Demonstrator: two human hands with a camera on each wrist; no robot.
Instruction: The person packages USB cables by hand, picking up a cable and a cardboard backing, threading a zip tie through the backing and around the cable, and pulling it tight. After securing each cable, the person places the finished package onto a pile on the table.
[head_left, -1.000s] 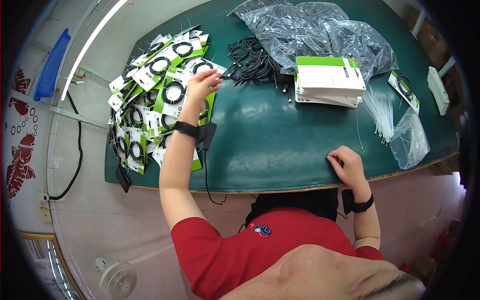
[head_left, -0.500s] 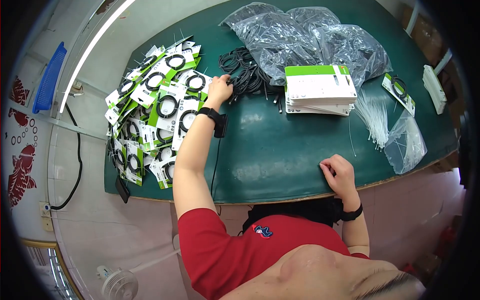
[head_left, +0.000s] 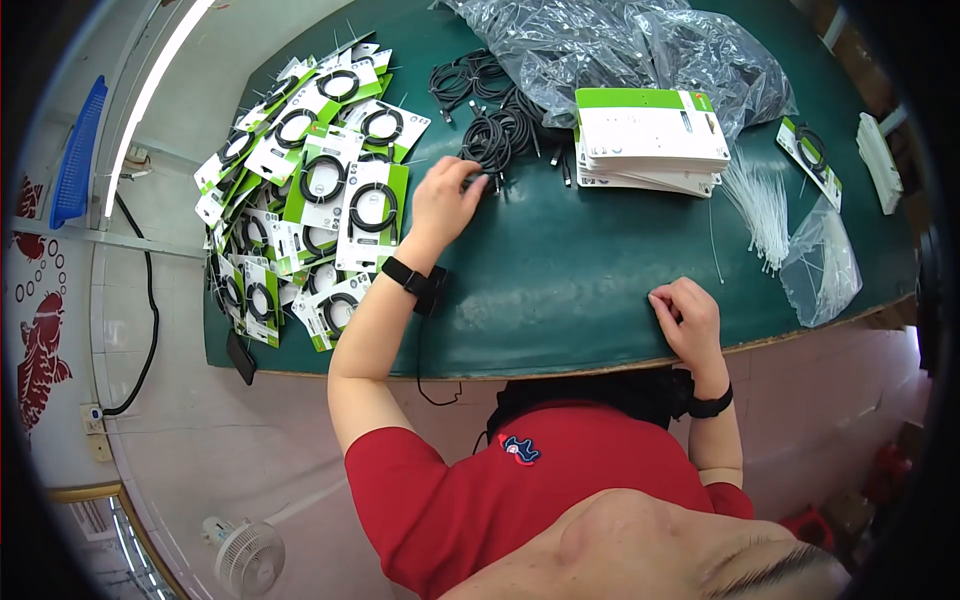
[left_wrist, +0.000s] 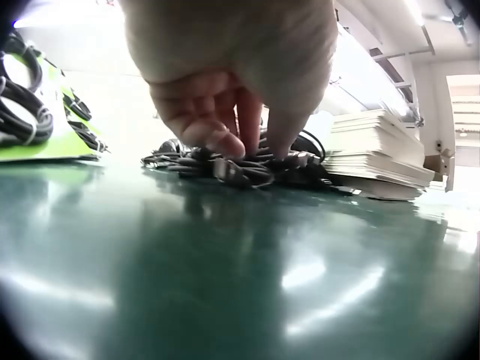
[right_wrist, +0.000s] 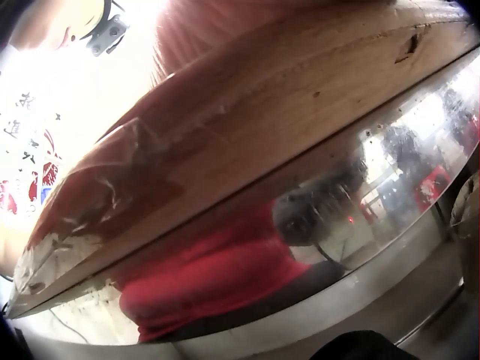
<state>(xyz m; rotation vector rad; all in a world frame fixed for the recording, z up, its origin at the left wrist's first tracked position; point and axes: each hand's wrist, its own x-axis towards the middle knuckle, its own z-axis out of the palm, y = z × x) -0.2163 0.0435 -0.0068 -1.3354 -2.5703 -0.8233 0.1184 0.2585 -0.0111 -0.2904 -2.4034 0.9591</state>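
Observation:
In the head view my left hand [head_left: 440, 205] is at the near side of the dark cable pile, its curled fingers and thumb at a coiled black cable [head_left: 495, 140]. The left wrist view shows the fingertips down among the cables [left_wrist: 247, 169], just above the green tabletop; the contact itself is partly hidden. More black cables [head_left: 465, 80] lie behind that coil. My right hand [head_left: 688, 318] rests loosely curled by the table's front edge, holding nothing. In the right wrist view the wooden table edge [right_wrist: 225, 142] fills much of the picture.
Left of the hand is a heap of carded cables [head_left: 320, 175]. A stack of white-and-green cards [head_left: 650, 140] stands to the right, before clear plastic bags [head_left: 600, 50]. White zip ties [head_left: 757, 210], a small bag [head_left: 822, 265] and one carded cable [head_left: 810, 160] lie further right.
My left hand went from the carded heap to the black cables, then drew back toward the front edge, and one coil has come nearer with it. My right hand stays in place.

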